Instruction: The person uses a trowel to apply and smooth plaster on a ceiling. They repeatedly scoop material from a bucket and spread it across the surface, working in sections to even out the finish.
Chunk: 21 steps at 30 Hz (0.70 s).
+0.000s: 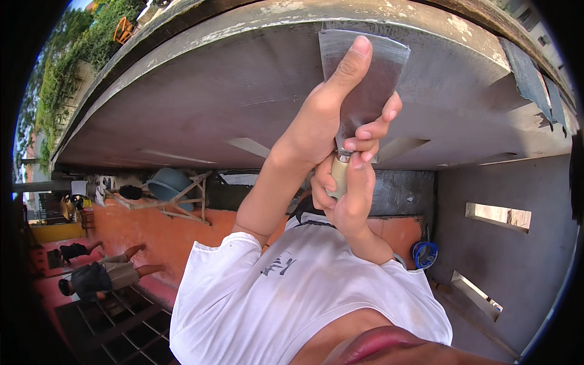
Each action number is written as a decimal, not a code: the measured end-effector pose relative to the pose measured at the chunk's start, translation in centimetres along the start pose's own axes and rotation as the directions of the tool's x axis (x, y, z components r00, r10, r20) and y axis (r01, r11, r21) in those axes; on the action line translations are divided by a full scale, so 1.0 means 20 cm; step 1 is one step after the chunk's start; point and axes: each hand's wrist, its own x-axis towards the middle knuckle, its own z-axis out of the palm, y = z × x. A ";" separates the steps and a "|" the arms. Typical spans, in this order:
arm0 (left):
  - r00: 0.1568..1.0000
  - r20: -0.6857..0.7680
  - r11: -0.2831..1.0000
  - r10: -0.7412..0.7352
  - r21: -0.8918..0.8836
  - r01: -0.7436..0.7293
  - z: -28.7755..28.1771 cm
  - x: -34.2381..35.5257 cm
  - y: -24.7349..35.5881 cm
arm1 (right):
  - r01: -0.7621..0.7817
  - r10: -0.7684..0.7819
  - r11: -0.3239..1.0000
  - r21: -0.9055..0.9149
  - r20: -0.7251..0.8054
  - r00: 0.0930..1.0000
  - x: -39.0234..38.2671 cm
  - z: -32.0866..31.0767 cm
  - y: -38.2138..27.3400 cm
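Both my hands hold a putty knife, which points away from me with its wide, flared metal blade [368,100] in front of a smooth grey surface [243,97]. My left hand [322,106] grips the blade from behind; its thumb lies over the front face and its fingertips curl around the right edge. Lower down, my right hand [353,204] is wrapped around the pale handle [338,173], just below the metal collar. Whether the blade's tip touches the grey surface, I cannot tell.
A weathered ledge [255,19] runs along the far edge, with torn dark sheeting [526,76] at right. Slot openings [499,216] pierce the right wall. Behind are a blue-grey tub [172,185], a wooden trestle [193,198], a blue-rimmed container [424,254] and two other people at lower left.
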 end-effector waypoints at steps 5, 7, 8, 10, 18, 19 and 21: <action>0.998 0.040 0.998 -0.048 -0.036 0.050 -0.01 -0.02 0.01 | 0.004 -0.004 0.999 -0.045 -0.005 1.000 0.00 0.02 -0.01; 0.998 0.052 0.999 -0.034 -0.023 0.035 0.01 0.00 0.04 | 0.023 -0.020 0.997 -0.076 0.033 0.999 0.02 0.01 -0.04; 0.999 0.035 0.999 -0.034 -0.030 0.035 0.01 0.01 0.01 | 0.003 -0.001 0.998 -0.057 0.036 0.999 0.01 -0.01 -0.04; 0.999 -0.007 0.998 -0.036 -0.056 0.036 -0.02 0.01 -0.10 | -0.050 0.050 0.999 -0.022 0.039 0.998 -0.03 -0.09 -0.01; 0.993 0.101 0.987 -0.057 -0.145 0.071 0.00 0.03 -0.09 | -0.097 0.095 0.991 -0.089 -0.027 0.995 -0.05 -0.05 -0.10; 0.994 0.092 0.987 -0.052 -0.144 0.065 0.00 0.03 -0.10 | -0.109 0.105 0.991 -0.080 -0.049 0.993 -0.06 -0.06 -0.08; 0.995 0.086 0.985 -0.051 -0.158 0.064 0.00 0.02 -0.12 | -0.079 0.076 0.991 -0.107 -0.029 0.997 -0.05 -0.03 -0.10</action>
